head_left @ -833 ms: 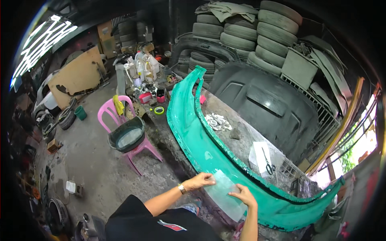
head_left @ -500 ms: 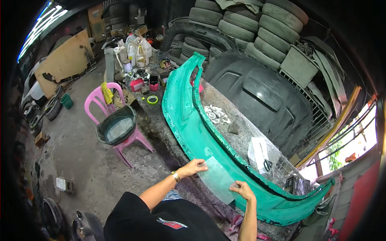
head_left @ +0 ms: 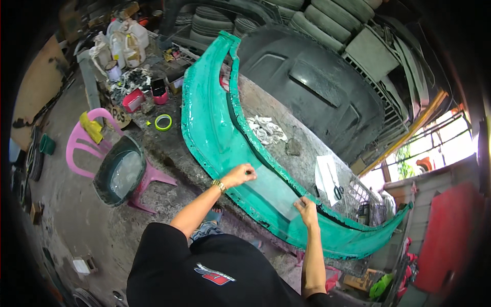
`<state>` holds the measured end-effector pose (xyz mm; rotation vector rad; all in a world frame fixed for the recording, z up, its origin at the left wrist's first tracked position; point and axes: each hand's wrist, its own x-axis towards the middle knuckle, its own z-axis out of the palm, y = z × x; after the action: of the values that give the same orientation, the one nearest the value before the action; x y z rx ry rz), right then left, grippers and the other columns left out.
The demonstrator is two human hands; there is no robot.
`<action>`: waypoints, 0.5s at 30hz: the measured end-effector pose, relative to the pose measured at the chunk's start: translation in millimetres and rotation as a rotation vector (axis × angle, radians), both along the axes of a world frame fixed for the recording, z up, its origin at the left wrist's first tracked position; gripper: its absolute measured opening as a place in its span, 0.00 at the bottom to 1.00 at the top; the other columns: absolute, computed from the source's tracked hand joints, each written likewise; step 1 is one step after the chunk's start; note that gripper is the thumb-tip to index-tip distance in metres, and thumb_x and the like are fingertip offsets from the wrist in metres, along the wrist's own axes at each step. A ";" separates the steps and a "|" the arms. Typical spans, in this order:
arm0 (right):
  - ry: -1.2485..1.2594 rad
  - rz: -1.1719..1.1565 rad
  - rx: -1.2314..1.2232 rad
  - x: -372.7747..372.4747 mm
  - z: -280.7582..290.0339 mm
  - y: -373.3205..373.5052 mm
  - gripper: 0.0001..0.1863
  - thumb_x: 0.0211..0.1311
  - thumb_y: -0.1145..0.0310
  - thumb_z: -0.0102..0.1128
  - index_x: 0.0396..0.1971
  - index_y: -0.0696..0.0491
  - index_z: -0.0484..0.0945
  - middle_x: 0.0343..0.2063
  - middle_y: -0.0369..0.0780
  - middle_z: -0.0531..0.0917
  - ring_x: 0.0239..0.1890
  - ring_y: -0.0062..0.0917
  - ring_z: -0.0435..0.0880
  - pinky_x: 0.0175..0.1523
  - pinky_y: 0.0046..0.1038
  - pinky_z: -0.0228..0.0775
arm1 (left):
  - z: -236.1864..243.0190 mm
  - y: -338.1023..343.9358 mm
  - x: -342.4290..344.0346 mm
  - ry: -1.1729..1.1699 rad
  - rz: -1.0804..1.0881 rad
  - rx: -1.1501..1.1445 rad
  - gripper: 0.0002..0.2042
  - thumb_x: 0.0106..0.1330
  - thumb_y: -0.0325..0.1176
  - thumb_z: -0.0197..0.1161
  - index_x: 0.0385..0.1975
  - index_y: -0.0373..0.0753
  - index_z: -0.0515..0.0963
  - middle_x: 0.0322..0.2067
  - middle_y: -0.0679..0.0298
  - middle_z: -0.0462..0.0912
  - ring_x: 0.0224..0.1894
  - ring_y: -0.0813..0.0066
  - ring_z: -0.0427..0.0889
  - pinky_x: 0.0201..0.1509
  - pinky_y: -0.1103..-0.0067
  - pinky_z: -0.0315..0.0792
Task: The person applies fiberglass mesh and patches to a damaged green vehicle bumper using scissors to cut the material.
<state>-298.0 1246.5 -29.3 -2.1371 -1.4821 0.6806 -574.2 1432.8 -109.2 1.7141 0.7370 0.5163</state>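
Note:
A long, curved green bumper lies across the workbench in front of me. A thin, translucent whitish sheet is spread over its middle section. Fingers curled into a pinch, my left hand is at the sheet's left end. My right hand pinches the right end, close to the bumper's far dark-edged lip. Part of each end of the sheet is hidden under my fingers.
Beyond the bumper are a crumpled white rag, a dark block, and scissors on white paper. Green tape lies left. A pink chair carries a black basin of water.
Both hands have shifted the sheet away from me, from the bumper's near edge up toward its far lip. My view has also moved, sliding the surroundings in the picture.

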 end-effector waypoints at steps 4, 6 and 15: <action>-0.108 -0.064 0.125 -8.2 0.2 26.4 0.11 0.52 0.70 0.65 0.25 0.61 0.73 0.17 0.41 0.72 0.22 0.22 0.67 0.31 0.28 0.62 | 3.9 45.6 5.4 0.023 0.033 0.108 0.10 0.58 0.36 0.65 0.28 0.35 0.78 0.32 0.61 0.73 0.35 0.67 0.74 0.41 0.74 0.68; -0.102 -0.076 0.087 -7.6 -0.6 34.2 0.11 0.52 0.69 0.64 0.26 0.61 0.73 0.20 0.44 0.74 0.25 0.29 0.70 0.33 0.31 0.63 | 7.1 60.3 8.1 0.045 0.046 0.196 0.09 0.57 0.35 0.65 0.28 0.35 0.78 0.32 0.61 0.73 0.36 0.66 0.74 0.42 0.74 0.68; -0.312 -0.080 0.267 -5.3 -6.2 47.2 0.10 0.52 0.68 0.63 0.30 0.59 0.77 0.27 0.48 0.79 0.30 0.42 0.77 0.38 0.36 0.67 | 12.8 76.2 17.0 0.129 0.149 0.157 0.09 0.59 0.36 0.63 0.31 0.37 0.81 0.28 0.61 0.79 0.32 0.68 0.76 0.37 0.73 0.70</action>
<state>-303.3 1293.7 -35.5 -2.1456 -1.5312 0.1118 -557.2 1509.0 -96.5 1.8603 0.9428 0.5821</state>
